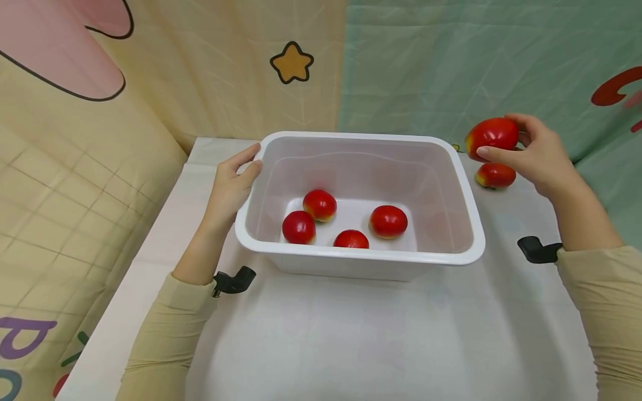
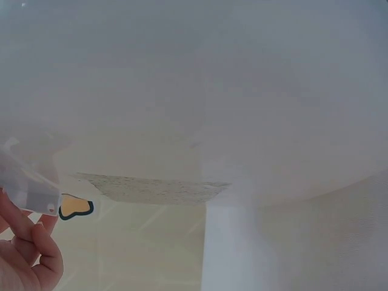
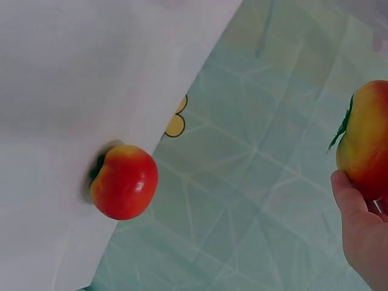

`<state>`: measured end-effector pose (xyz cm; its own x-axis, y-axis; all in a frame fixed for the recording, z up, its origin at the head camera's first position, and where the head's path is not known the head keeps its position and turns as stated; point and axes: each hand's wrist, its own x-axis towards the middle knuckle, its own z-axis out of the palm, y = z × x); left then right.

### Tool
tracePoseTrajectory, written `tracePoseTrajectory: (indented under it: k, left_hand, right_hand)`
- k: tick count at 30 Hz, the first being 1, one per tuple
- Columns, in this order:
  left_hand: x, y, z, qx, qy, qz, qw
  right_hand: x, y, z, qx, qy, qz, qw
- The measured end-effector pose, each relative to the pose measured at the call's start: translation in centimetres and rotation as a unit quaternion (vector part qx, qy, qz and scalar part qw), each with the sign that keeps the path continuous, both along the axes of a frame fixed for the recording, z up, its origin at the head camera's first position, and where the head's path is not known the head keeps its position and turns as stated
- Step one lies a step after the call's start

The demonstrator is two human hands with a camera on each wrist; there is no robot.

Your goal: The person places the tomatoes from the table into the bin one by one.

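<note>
Gripping a white bin [image 1: 346, 266] by its rim with the left hand [image 1: 233, 181], clasping a red tomato [image 1: 494, 135] in the right hand [image 1: 539, 156], near that hand a second tomato [image 1: 495, 175] on the white table [image 1: 361, 334], between both hands four more tomatoes [image 1: 388, 221] inside the bin

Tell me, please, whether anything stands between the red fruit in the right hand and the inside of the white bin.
Only the right rim: the right hand holds the red fruit outside the white bin. Nothing else visible is in the way; the bin is uncovered.
</note>
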<state>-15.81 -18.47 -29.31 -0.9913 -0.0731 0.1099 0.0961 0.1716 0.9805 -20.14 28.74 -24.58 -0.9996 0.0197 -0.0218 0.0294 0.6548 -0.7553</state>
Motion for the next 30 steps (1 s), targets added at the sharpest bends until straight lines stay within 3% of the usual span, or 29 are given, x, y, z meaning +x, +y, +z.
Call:
tracePoseTrajectory:
  k: [17, 30]
  left_hand:
    - [0.0, -0.2, -0.1, -0.002, 0.000, -0.003, 1.0000]
    - [-0.1, -0.3, -0.2, 0.004, 0.007, 0.003, 1.0000]
  right_hand:
    - [-0.2, -2.6, 2.0, -0.012, 0.011, 0.037, 0.9992]
    - [-0.8, -5.3, 3.9, 0.014, 0.019, 0.072, 0.9971]
